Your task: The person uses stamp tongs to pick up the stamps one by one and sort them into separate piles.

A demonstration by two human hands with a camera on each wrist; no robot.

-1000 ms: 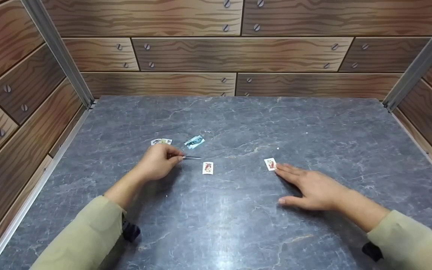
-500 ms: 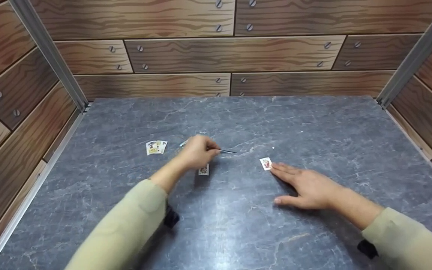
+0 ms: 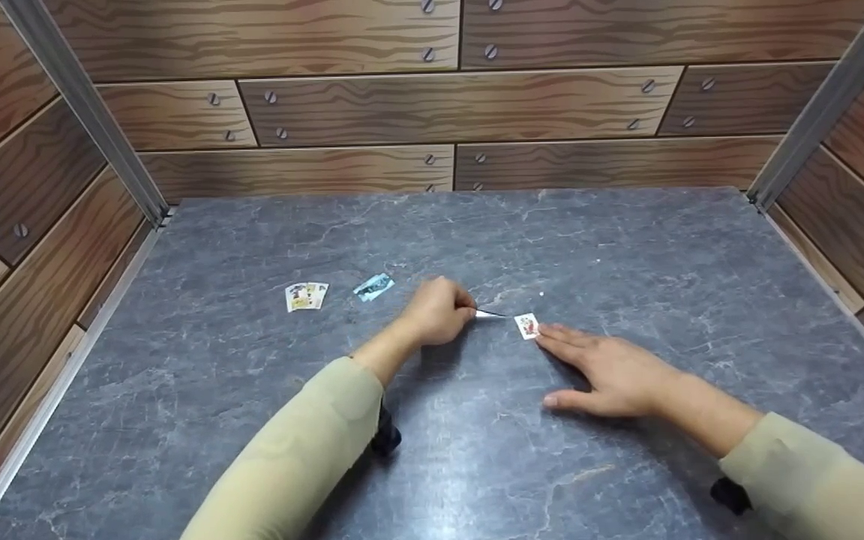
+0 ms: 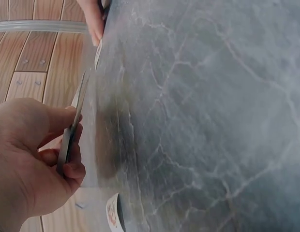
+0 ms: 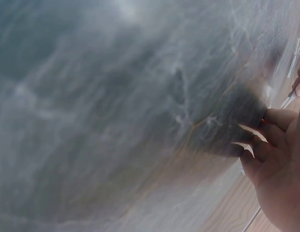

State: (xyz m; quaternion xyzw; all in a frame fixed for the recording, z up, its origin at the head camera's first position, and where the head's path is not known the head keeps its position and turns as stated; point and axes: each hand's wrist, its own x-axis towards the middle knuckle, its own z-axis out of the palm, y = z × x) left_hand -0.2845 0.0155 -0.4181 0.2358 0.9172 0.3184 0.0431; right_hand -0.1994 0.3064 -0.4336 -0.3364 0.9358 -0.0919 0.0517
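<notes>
My left hand (image 3: 438, 311) pinches a pair of tweezers (image 4: 67, 145) between thumb and fingers. Their points aim right, just short of a small white picture card (image 3: 526, 326) with a red figure, and a white sliver shows beside them. On that card's right edge rest the fingertips of my right hand (image 3: 616, 375), which lies flat with straight fingers and its thumb spread. Another small card (image 4: 113, 212), slightly curved, lies behind the left hand in the left wrist view; my left arm hides it in the head view.
Left of the hands lie a few overlapping white picture cards (image 3: 306, 296) and some bluish cards (image 3: 373, 287). A white speck (image 3: 541, 294) sits beyond the right card. Wood-patterned walls (image 3: 349, 109) enclose the dark marbled tabletop (image 3: 627, 240).
My left hand has moved right with the tweezers, from beside the left cards, past the middle card, to near the right card. My right hand stays in place.
</notes>
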